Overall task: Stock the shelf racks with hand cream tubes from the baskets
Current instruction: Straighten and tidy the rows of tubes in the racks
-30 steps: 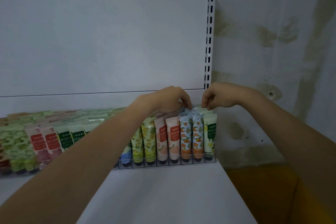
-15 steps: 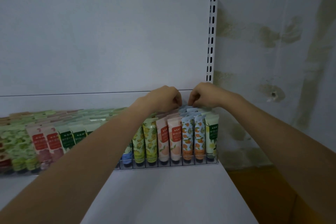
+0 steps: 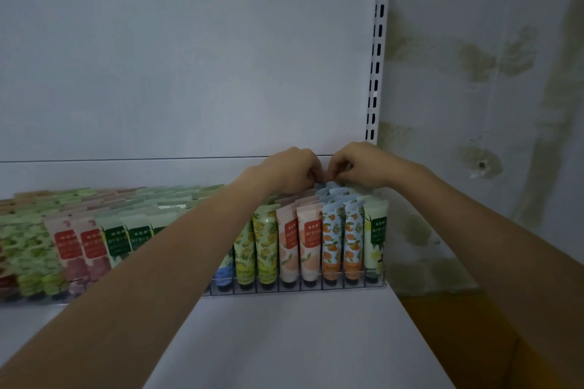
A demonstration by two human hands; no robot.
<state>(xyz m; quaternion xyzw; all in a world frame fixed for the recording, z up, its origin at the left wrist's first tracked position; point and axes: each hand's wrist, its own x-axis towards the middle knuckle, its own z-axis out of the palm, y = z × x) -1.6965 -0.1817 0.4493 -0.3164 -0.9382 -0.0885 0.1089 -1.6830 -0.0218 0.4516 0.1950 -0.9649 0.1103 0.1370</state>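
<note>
Clear plastic forms the rack (image 3: 300,289) on the white shelf (image 3: 284,341), and we find every visible lane packed with hand cream tubes (image 3: 311,243) standing cap-down, from the green ones at the left to the blue-and-orange tubes (image 3: 331,237) near the right end. Our left hand (image 3: 290,172) and right hand (image 3: 357,167) are close together, almost touching, over the rear of the blue-and-orange lanes, with fingers curled down toward the crimped tops. The fingertips hide behind the knuckles, so we cannot tell whether either hand pinches a tube or only nudges one. We judge the stocking nearly finished, as no empty lane shows. What remains seems to be seating the rear tubes. No basket is in view, so we cannot say how much stock is left.
</note>
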